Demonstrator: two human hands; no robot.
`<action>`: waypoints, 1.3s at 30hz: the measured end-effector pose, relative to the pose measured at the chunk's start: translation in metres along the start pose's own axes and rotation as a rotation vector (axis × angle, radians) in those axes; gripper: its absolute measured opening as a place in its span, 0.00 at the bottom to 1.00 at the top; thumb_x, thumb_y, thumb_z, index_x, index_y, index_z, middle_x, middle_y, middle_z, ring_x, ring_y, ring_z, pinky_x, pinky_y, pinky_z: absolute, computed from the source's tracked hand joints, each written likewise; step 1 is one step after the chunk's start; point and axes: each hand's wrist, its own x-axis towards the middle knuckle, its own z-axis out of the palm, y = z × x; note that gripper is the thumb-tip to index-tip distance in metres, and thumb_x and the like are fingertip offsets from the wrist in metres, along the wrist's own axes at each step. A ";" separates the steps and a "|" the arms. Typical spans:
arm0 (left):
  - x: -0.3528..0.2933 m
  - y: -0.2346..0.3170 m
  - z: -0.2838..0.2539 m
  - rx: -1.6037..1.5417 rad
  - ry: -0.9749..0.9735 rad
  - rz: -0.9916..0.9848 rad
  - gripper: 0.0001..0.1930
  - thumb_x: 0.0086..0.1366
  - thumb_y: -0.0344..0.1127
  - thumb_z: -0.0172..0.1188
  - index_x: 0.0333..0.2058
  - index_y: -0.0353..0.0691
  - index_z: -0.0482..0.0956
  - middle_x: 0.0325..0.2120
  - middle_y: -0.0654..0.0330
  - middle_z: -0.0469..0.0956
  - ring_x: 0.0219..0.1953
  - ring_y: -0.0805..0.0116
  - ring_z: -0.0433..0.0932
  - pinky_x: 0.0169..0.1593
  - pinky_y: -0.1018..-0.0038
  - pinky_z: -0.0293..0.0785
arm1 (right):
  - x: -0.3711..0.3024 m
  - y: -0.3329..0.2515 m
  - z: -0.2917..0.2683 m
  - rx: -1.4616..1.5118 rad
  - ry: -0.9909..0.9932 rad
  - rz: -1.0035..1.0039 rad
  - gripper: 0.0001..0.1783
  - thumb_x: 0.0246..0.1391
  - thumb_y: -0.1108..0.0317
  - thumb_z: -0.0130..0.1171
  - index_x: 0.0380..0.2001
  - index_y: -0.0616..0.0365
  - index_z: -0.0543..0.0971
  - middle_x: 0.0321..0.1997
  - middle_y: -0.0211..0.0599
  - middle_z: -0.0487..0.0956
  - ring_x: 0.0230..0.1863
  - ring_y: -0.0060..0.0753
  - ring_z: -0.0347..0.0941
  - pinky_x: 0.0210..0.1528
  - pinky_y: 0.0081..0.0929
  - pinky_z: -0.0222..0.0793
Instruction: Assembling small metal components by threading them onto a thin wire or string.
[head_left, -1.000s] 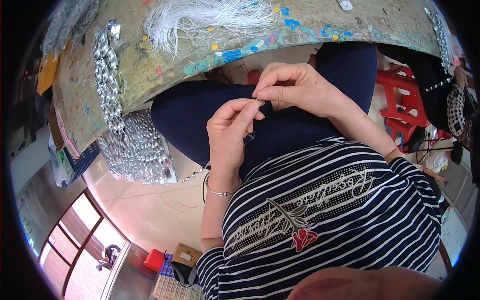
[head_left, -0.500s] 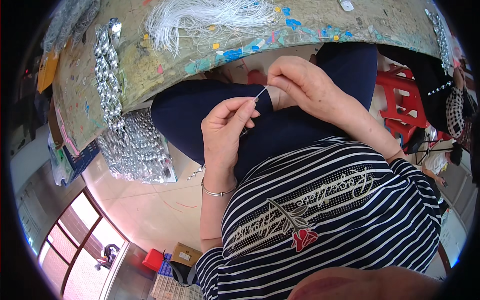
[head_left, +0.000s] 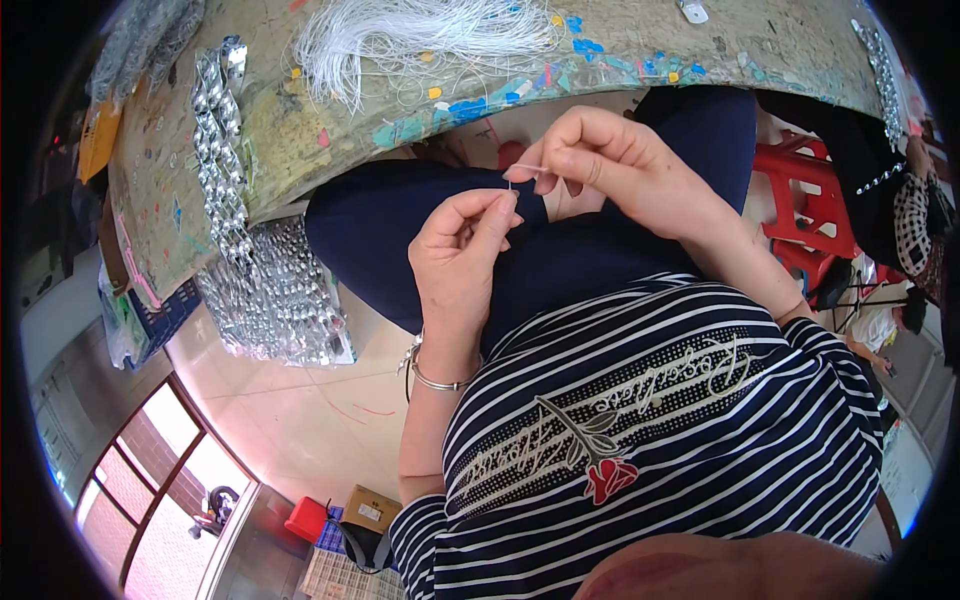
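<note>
Above my lap, my left hand [head_left: 460, 258] is closed in a pinch, thumb against index finger, on a thin white string [head_left: 528, 167]. A short stretch of the string rises from that pinch to my right hand [head_left: 618, 165], where it runs across the curled fingers. The right thumb lies over the bent index finger. What else the left fingers may hide is too small to tell. Beside my left wrist, a bit of silvery twisted strip [head_left: 411, 354] hangs down below the hand.
On the paint-flecked table [head_left: 330, 160] lies a bundle of loose white strings [head_left: 425, 40]. Silver twisted strips [head_left: 218, 150] lie at its left, and more shiny strips [head_left: 275, 300] hang below the edge. A red stool [head_left: 805, 200] stands at right, near another person's checked sleeve [head_left: 910, 225].
My right hand has turned over and loosened its pinch, with the string now across its fingers. My left hand has shifted slightly right; the silvery strip has swung closer to the wrist.
</note>
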 end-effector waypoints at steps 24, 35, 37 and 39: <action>0.000 -0.002 0.000 0.044 -0.004 0.023 0.05 0.63 0.32 0.60 0.34 0.36 0.80 0.24 0.67 0.77 0.23 0.85 0.66 0.27 0.88 0.60 | 0.004 0.030 0.008 -0.550 0.031 -0.320 0.04 0.60 0.71 0.52 0.33 0.59 0.72 0.41 0.32 0.68 0.40 0.23 0.67 0.43 0.20 0.65; -0.001 -0.005 -0.003 -0.099 -0.107 -0.095 0.04 0.62 0.29 0.61 0.33 0.35 0.80 0.23 0.66 0.77 0.23 0.84 0.67 0.28 0.88 0.61 | 0.011 0.023 0.013 -0.314 0.009 -0.166 0.08 0.59 0.65 0.55 0.34 0.59 0.76 0.35 0.32 0.72 0.41 0.27 0.69 0.46 0.23 0.64; 0.000 -0.005 -0.004 -0.107 -0.088 -0.093 0.04 0.62 0.29 0.61 0.33 0.35 0.80 0.23 0.66 0.77 0.23 0.84 0.68 0.28 0.88 0.62 | 0.012 0.023 0.012 -0.284 0.012 -0.135 0.08 0.58 0.65 0.56 0.34 0.59 0.77 0.36 0.33 0.72 0.41 0.27 0.69 0.46 0.22 0.64; -0.001 -0.005 -0.004 -0.114 -0.068 -0.092 0.04 0.61 0.28 0.61 0.33 0.34 0.80 0.24 0.65 0.78 0.24 0.84 0.68 0.28 0.88 0.62 | 0.012 0.023 0.012 -0.253 0.016 -0.103 0.08 0.58 0.65 0.56 0.33 0.59 0.78 0.36 0.33 0.72 0.41 0.27 0.69 0.46 0.21 0.64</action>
